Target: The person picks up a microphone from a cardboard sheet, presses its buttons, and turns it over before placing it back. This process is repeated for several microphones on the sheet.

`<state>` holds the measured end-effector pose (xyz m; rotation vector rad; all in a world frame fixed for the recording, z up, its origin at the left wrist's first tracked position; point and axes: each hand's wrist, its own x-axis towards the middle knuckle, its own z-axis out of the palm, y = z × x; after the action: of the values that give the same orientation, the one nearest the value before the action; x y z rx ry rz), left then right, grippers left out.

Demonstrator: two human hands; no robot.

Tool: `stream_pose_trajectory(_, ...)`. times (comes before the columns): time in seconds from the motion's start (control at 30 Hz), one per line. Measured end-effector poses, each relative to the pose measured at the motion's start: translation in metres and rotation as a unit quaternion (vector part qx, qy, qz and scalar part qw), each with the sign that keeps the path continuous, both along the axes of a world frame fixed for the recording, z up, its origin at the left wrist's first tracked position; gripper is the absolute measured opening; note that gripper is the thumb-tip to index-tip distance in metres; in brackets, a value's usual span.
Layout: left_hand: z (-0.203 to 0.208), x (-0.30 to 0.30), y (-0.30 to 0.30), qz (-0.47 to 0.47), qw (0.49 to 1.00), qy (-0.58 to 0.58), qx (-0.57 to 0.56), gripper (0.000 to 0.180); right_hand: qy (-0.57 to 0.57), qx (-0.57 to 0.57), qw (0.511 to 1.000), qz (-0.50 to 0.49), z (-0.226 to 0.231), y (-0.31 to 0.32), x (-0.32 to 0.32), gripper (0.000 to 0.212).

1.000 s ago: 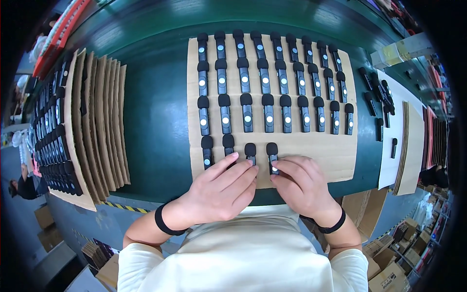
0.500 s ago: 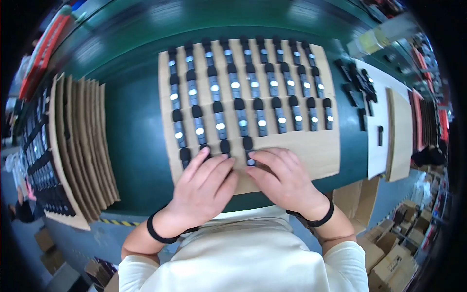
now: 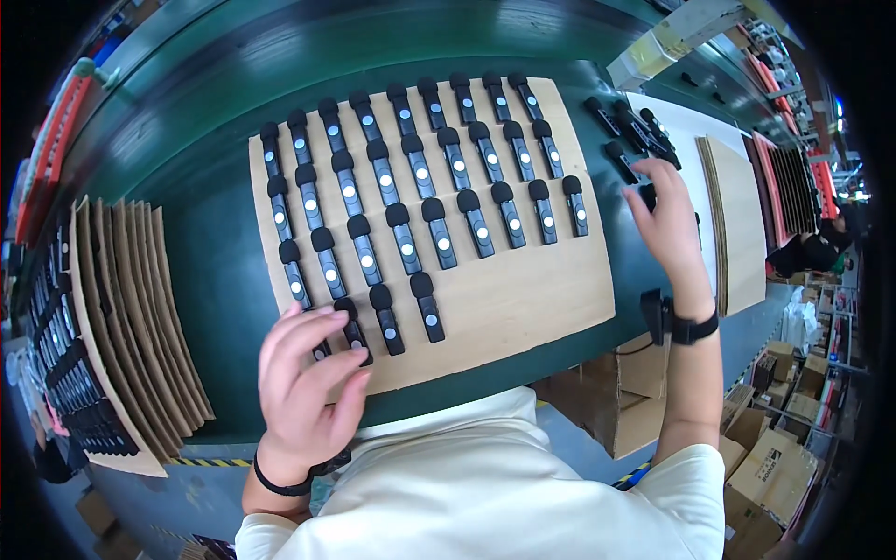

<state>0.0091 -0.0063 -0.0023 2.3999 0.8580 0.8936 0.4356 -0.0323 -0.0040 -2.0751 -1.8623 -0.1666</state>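
Small black microphones (image 3: 436,233) with foam tops and round pale dots lie in rows on a brown cardboard sheet (image 3: 523,299). At the near left of the sheet is my left hand (image 3: 303,373), its fingers curved but apart. Its fingertips overlap a microphone (image 3: 354,331) in the nearest row, and part of another is hidden under them. My right hand (image 3: 670,219) reaches past the sheet's right side to a loose group of microphones (image 3: 644,133). Its thumb and fingers close around a black microphone (image 3: 648,193), mostly covered by the hand.
A green table (image 3: 219,280) carries the sheet. Cardboard dividers (image 3: 140,317) stand upright at the left, beside more microphones (image 3: 79,373). At the right lie a white sheet (image 3: 686,168) and stacked cardboard (image 3: 737,224). An open carton (image 3: 607,401) stands below the near edge.
My right hand has left the nearest row and moved right to the loose microphones. My left hand has shifted left along the row. The view has turned toward the right.
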Motion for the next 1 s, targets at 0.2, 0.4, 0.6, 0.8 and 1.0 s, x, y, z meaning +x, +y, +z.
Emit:
stream_pose_trajectory(0.2,0.0,-0.005,0.001,0.058,0.996,-0.06,-0.016,0.018,-0.037,-0.061,0.996,-0.052,-0.031,0.019,0.047,0.026)
stream_pose_trajectory(0.4,0.004,-0.006,0.004,0.056,0.996,-0.062,-0.016,0.017,0.204,-0.009,0.978,-0.036,-0.005,0.0,-0.004,0.024)
stream_pose_trajectory(0.6,0.003,0.0,0.011,0.025,0.993,-0.102,-0.049,0.02,0.503,-0.019,0.86,0.081,0.033,-0.04,-0.101,0.028)
stream_pose_trajectory(0.8,0.017,0.017,0.011,-0.045,0.982,-0.141,-0.115,0.029,0.465,-0.032,0.847,0.255,0.022,-0.032,-0.166,0.031)
stream_pose_trajectory(1.0,0.01,0.014,0.008,-0.087,0.98,-0.108,-0.141,0.031,0.468,-0.02,0.823,0.321,0.008,-0.021,-0.196,0.031)
